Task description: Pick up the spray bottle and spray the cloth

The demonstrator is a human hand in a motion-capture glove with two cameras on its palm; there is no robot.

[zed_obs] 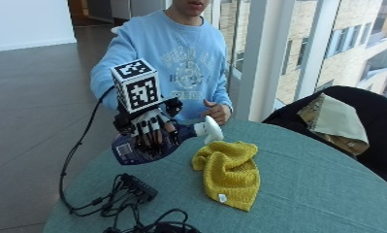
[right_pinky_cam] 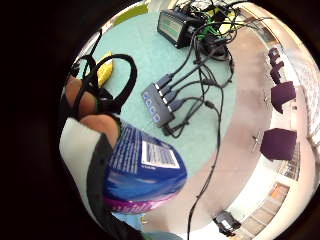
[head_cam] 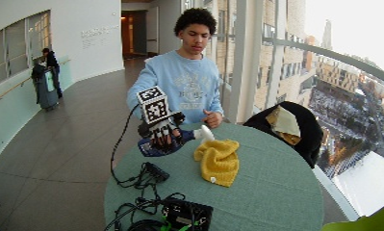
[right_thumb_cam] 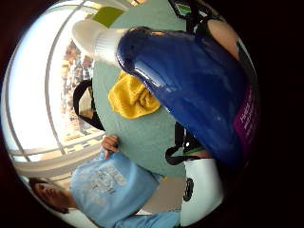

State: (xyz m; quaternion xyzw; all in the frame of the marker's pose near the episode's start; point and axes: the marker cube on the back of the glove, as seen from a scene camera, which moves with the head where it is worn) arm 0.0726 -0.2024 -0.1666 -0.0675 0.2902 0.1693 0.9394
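above the green table (zed_obs: 309,194), my gloved right hand (zed_obs: 148,127) grips 1 blue spray bottle (zed_obs: 155,144) held sideways, white nozzle (zed_obs: 212,130) just beside the yellow cloth (zed_obs: 230,174).

Office corridor — tall windows (head_cam: 345,72), round table (head_cam: 275,183)

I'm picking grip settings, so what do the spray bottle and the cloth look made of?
The spray bottle looks like glossy dark blue plastic: highlights run along its body, and its white nozzle looks like matte plastic. The cloth looks like soft yellow knit or terry fabric: it lies crumpled in folds with a nubby surface.
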